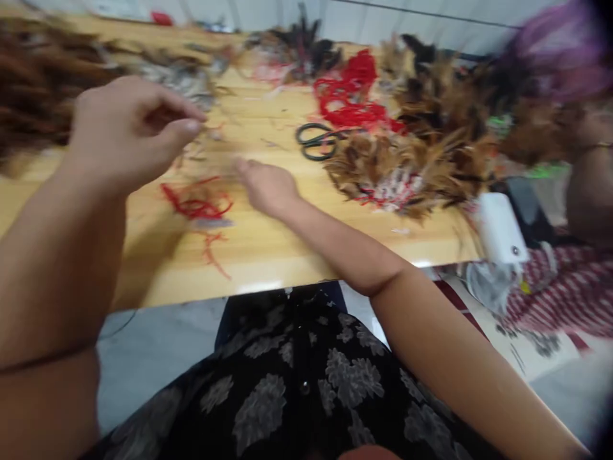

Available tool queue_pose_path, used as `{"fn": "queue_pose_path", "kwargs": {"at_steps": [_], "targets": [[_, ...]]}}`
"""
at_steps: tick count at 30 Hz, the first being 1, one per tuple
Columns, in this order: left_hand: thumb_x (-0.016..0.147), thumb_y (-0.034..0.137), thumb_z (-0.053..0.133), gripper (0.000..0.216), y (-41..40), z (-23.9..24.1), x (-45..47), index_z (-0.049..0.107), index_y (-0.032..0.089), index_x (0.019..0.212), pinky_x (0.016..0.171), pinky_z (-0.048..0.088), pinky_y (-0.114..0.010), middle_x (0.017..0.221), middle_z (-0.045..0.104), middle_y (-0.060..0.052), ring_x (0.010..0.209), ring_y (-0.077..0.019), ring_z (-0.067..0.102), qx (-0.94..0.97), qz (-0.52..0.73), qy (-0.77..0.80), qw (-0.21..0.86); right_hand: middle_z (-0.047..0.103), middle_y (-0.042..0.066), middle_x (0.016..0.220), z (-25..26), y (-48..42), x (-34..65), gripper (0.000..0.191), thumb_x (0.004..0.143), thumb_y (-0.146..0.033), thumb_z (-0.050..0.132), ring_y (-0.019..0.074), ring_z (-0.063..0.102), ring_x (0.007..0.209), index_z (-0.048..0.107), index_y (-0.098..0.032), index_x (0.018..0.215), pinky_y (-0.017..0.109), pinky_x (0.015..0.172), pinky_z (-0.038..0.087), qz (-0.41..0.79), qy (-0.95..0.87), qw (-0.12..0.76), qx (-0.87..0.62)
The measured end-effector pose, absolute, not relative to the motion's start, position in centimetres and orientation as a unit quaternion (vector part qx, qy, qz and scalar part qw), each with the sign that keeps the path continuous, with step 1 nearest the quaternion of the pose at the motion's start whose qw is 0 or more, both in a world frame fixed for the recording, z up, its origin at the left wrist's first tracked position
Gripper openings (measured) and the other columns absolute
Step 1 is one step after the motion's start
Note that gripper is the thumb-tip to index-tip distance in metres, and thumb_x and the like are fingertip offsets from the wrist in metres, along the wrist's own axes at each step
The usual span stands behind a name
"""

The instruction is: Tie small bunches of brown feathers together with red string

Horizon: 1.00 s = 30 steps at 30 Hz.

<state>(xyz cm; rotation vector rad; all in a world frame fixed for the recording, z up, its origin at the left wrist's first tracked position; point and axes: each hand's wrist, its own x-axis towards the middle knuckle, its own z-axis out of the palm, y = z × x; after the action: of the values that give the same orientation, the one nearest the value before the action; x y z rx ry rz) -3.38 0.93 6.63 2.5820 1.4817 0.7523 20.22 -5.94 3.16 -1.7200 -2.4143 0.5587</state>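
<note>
I see my left hand [131, 131] pinching what seems a thin brown feather wisp [211, 131], blurred, above the yellow wooden worktop [268, 249]. Right hand [265, 185] spread flat nearby. Risk: wisp slips; loose red thread tangle [196, 204] snags fingers.

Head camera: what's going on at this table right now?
A person sits at a wooden table strewn with brown feathers and red string. The left hand is raised, fingers pinched together, though blur hides what they hold. The right hand lies low over the table beside a small tangle of red string. Black scissors lie untouched further back, next to a bigger red string pile. Another person's arm shows at the right edge.
</note>
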Motion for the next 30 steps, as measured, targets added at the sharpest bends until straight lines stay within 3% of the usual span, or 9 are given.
{"fn": "queue_pose_path", "kwargs": {"at_steps": [2,5,10,13,16,19,21,25,30], "targets": [[0.101,0.043,0.067,0.045,-1.3,10.4,-0.5,0.095,0.018,0.126,0.098,0.057,-0.032,0.102,0.077,-0.002,0.087,-0.0159,0.062,0.823,0.266,0.495,0.081,0.081,0.017,0.165,3.2,-5.8,19.9,0.059,0.12,-0.016,0.034,0.0326,0.082,0.145,0.061,-0.025,0.173,0.044,0.11,0.067,0.156,-0.792,0.042,-0.59],[0.096,0.048,0.072,0.042,-3.2,12.3,-1.9,0.094,0.019,0.116,0.096,0.058,-0.035,0.103,0.076,-0.005,0.086,-0.019,0.06,0.811,0.276,0.507,0.099,0.082,0.021,0.16,3.6,-5.8,19.7,0.055,0.12,-0.016,0.037,0.0342,0.082,0.141,0.064,-0.023,0.168,0.044,0.11,0.066,0.144,-0.79,0.031,-0.596],[0.098,0.045,0.067,0.04,-4.5,9.6,-8.2,0.088,0.021,0.122,0.093,0.055,-0.037,0.105,0.077,-0.005,0.091,-0.0198,0.066,0.856,0.121,0.492,0.102,0.082,0.023,0.156,3.9,-6.1,19.7,0.048,0.119,-0.014,0.041,0.0363,0.082,0.138,0.067,-0.02,0.16,0.047,0.11,0.065,0.134,-0.786,0.038,-0.602],[0.087,0.053,0.086,0.045,-5.4,6.6,-10.3,0.083,0.027,0.123,0.081,0.059,-0.036,0.105,0.074,-0.005,0.082,-0.0204,0.065,0.876,0.11,0.436,0.176,0.083,0.023,0.151,3.4,-5.9,19.7,0.045,0.119,-0.015,0.043,0.0367,0.082,0.132,0.069,-0.019,0.156,0.047,0.107,0.063,0.134,-0.779,0.045,-0.61],[0.084,0.04,0.093,0.05,-7.5,4.3,-10.0,0.078,0.027,0.13,0.094,0.066,-0.044,0.122,0.077,-0.01,0.102,-0.0315,0.074,0.866,0.133,0.437,0.204,0.085,0.023,0.145,2.9,-5.6,19.9,0.043,0.117,-0.016,0.044,0.0366,0.081,0.127,0.07,-0.018,0.152,0.047,0.102,0.061,0.129,-0.779,0.06,-0.611],[0.082,0.024,0.091,0.051,-9.3,3.1,-7.6,0.076,0.025,0.132,0.105,0.067,-0.048,0.128,0.078,-0.011,0.116,-0.0357,0.075,0.843,0.14,0.482,0.191,0.086,0.023,0.14,2.5,-5.4,20.1,0.041,0.115,-0.019,0.046,0.0364,0.081,0.124,0.071,-0.019,0.148,0.045,0.1,0.061,0.118,-0.78,0.082,-0.61],[0.09,0.019,0.088,0.043,-9.6,2.7,-5.7,0.076,0.024,0.131,0.112,0.066,-0.049,0.128,0.078,-0.011,0.125,-0.0369,0.075,0.829,0.143,0.509,0.181,0.086,0.023,0.14,2.6,-5.4,20.1,0.04,0.116,-0.021,0.047,0.0372,0.082,0.124,0.073,-0.019,0.147,0.045,0.097,0.06,0.113,-0.775,0.078,-0.617],[0.102,0.011,0.075,0.026,-7.5,2.3,-2.4,0.077,0.021,0.126,0.11,0.064,-0.047,0.13,0.08,-0.014,0.123,-0.035,0.077,0.829,0.133,0.515,0.171,0.086,0.023,0.145,3.2,-5.5,20.1,0.04,0.118,-0.023,0.048,0.0389,0.083,0.127,0.074,-0.019,0.148,0.045,0.093,0.059,0.116,-0.764,0.046,-0.633],[0.104,0.002,0.067,0.028,-2.3,2.1,0.7,0.079,0.015,0.126,0.118,0.061,-0.048,0.137,0.082,-0.02,0.137,-0.0382,0.077,0.837,0.133,0.515,0.125,0.088,0.023,0.141,2.8,-5.1,20.6,0.035,0.12,-0.023,0.05,0.0369,0.085,0.129,0.079,-0.02,0.141,0.048,0.1,0.061,0.148,-0.749,0.098,-0.638]]}}
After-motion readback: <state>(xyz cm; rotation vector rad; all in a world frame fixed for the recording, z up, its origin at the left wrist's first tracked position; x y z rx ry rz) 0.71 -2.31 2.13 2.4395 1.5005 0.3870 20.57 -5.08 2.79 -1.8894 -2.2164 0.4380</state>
